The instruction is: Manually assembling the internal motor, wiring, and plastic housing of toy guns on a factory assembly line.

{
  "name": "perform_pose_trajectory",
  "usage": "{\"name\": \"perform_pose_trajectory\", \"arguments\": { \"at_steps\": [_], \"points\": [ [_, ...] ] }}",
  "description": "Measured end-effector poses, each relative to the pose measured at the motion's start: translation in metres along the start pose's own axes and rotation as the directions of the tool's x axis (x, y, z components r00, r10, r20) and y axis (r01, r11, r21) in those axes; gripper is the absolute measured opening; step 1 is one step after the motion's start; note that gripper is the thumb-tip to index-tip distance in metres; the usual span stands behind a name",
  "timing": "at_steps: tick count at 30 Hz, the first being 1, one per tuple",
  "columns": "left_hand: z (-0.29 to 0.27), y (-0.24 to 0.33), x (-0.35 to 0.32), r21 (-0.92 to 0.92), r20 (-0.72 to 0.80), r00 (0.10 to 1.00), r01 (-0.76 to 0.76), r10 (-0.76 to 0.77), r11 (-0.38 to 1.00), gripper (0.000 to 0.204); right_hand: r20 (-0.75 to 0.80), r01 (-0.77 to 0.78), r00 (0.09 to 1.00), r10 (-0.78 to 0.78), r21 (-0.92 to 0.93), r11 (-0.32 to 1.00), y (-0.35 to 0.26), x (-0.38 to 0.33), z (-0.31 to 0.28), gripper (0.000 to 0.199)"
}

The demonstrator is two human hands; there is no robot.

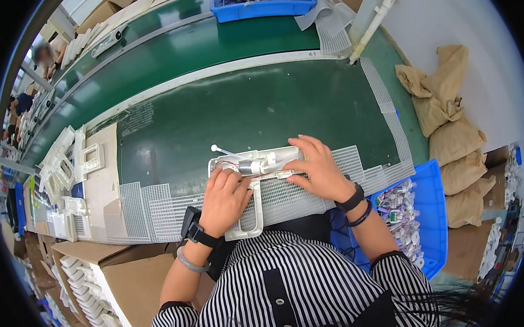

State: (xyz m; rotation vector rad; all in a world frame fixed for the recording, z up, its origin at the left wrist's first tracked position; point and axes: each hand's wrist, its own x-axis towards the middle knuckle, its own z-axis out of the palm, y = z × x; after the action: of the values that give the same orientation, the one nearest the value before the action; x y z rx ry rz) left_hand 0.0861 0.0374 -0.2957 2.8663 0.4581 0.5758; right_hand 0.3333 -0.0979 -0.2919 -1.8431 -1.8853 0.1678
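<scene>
A white plastic housing half (251, 219) with a loop handle lies at the near edge of the green bench, its open side up. Inside sits a silver cylindrical motor (246, 166) joined to white plastic parts, with a thin red wire at its left. A thin white stem with a round end (220, 149) sticks out past the far rim. My left hand (224, 199) is closed, its fingertips pressed on the housing's left part beside the motor. Around the housing's right end, my right hand (319, 170) is closed, thumb near and fingers far.
White grid matting (176, 208) covers the bench's near edge. White frames (92, 158) lie at left, above a cardboard box (136, 286) of white parts. A blue bin (434, 214) of small assemblies stands at right, near brown sacks (457, 143). A blue tray (261, 10) sits beyond.
</scene>
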Motion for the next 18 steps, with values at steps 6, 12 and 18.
{"name": "perform_pose_trajectory", "arguments": {
  "at_steps": [6, 12, 18],
  "points": [
    [-0.014, -0.001, 0.010, -0.028, 0.012, 0.999, -0.031, 0.032, 0.999, 0.025, 0.067, -0.091, 0.994, 0.082, 0.146, 0.985, 0.006, 0.000, 0.005, 0.028],
    [-0.036, 0.000, 0.052, -0.070, -0.003, 1.000, 0.016, -0.016, 0.997, 0.029, 0.064, -0.108, 0.993, 0.101, 0.132, 0.985, 0.002, 0.000, 0.004, 0.029],
    [-0.016, -0.006, 0.065, -0.032, 0.196, 0.980, -0.028, 0.034, 0.999, 0.044, 0.056, -0.123, 0.992, 0.115, 0.160, 0.979, 0.003, -0.001, 0.004, 0.028]
  ]
}}
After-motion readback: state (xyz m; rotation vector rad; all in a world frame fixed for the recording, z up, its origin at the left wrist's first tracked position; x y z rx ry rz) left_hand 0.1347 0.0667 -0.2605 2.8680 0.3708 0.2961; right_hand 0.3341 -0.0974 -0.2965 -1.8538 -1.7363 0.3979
